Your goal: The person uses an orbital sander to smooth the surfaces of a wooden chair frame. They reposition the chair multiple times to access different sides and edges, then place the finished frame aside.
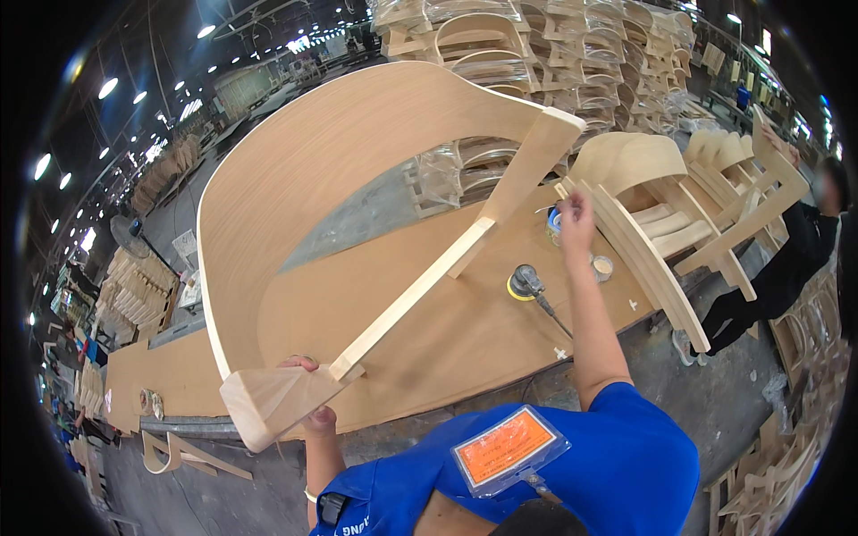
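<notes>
A large pale wooden chair frame [416, 299], with a broad curved backrest [295, 170] and a straight crossbar, stands tilted over the bench in front of me. My left hand [317, 415] grips its near lower corner, fingers wrapped round the wood. On the far right of the frame, my right hand [576, 223] is raised over the bench with its fingers curled together. Whatever they may hold is too small to make out. Right beside that hand is a blue-labelled container [554, 225], partly hidden. A corded round sander [525, 282] lies on the bench below it.
Brown board covers the bench [429, 357]. A small round tub [602, 266] sits near its right edge. Stacked chair parts [639, 214] stand to the right, where a person in dark clothing [786, 246] handles another frame. Wrapped chair backs [536, 80] are piled behind.
</notes>
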`<state>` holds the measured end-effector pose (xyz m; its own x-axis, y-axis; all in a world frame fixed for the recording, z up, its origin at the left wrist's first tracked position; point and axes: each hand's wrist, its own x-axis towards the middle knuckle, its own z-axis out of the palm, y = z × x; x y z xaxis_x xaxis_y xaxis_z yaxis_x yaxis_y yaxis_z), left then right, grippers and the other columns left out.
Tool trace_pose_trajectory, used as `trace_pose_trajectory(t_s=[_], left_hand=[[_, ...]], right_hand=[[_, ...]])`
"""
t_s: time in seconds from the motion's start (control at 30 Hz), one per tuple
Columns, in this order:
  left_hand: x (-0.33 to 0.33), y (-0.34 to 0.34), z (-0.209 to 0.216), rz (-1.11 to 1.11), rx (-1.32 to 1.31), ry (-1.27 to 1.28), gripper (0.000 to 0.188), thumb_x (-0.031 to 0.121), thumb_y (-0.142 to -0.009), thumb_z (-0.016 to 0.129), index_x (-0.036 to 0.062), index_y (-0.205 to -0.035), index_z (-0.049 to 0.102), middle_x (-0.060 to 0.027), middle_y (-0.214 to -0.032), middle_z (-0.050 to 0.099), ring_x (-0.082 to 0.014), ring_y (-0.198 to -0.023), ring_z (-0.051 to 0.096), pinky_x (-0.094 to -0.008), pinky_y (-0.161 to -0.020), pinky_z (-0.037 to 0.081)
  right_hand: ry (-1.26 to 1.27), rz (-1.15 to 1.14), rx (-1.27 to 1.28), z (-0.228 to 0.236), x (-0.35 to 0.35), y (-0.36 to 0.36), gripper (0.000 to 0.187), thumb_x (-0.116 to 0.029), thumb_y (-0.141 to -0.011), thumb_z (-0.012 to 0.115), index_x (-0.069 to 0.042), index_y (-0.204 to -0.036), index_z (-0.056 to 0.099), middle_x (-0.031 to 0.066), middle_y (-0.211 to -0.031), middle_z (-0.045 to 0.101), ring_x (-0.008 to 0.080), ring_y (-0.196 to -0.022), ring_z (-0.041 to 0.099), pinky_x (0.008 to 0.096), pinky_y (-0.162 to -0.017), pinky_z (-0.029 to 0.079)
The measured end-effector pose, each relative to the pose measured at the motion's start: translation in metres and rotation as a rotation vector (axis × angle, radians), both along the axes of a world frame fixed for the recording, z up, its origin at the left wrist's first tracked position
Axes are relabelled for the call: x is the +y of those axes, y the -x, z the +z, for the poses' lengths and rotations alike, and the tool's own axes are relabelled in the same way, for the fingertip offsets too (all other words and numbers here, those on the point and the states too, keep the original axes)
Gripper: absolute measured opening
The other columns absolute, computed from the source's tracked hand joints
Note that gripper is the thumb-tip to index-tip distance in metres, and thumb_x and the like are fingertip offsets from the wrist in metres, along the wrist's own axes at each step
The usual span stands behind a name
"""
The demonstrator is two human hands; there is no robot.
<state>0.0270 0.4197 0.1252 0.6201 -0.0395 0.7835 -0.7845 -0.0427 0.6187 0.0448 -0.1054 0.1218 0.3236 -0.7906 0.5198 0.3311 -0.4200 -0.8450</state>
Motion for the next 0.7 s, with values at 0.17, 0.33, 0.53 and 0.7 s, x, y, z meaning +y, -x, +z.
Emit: trace_pose_trajectory(t_s=[0.17, 0.33, 0.53, 0.7], left_hand=[[-0.002, 0.003, 0.003, -0.038, -0.012, 0.040, 0.091, 0.075, -0.066, 0.064, 0.0033, -0.117, 0.041, -0.0077, -0.100, 0.047, -0.0202, -0.096, 0.048, -0.0345, -0.081, 0.042], [0.007, -0.002, -0.014, -0.023, 0.006, 0.038, 0.089, 0.065, -0.068, 0.070, 0.0043, -0.125, 0.038, -0.0091, -0.107, 0.049, -0.0214, -0.098, 0.051, -0.0347, -0.086, 0.043], [0.009, -0.003, -0.033, -0.124, -0.037, 0.147, 0.089, 0.049, -0.068, 0.077, 0.0074, -0.134, 0.033, -0.0104, -0.113, 0.049, -0.0211, -0.102, 0.052, -0.0359, -0.084, 0.046], [0.003, -0.013, -0.029, -0.153, -0.130, 0.166, 0.083, 0.048, -0.074, 0.073, 0.0053, -0.133, 0.033, -0.0105, -0.111, 0.050, -0.0216, -0.101, 0.051, -0.0355, -0.084, 0.043]], right_hand=[[0.483, -0.107, -0.199, 0.110, -0.006, 0.035, 0.034, -0.007, -0.091, 0.055, -0.005, -0.125, 0.052, 0.0095, -0.121, 0.053, 0.0188, -0.105, 0.053, 0.0304, -0.086, 0.046], [0.655, -0.032, -0.144, 0.126, -0.012, 0.005, 0.045, -0.008, -0.088, 0.059, -0.008, -0.131, 0.049, 0.0117, -0.129, 0.049, 0.0254, -0.121, 0.046, 0.0368, -0.100, 0.038], [0.565, 0.059, -0.216, 0.097, -0.020, 0.006, 0.048, -0.013, -0.094, 0.054, -0.005, -0.137, 0.036, 0.0140, -0.133, 0.044, 0.0257, -0.118, 0.048, 0.0381, -0.091, 0.046], [0.501, 0.119, -0.320, 0.080, -0.012, -0.021, 0.057, -0.017, -0.098, 0.048, -0.006, -0.145, 0.017, 0.0183, -0.141, 0.035, 0.0287, -0.120, 0.046, 0.0394, -0.097, 0.041]])
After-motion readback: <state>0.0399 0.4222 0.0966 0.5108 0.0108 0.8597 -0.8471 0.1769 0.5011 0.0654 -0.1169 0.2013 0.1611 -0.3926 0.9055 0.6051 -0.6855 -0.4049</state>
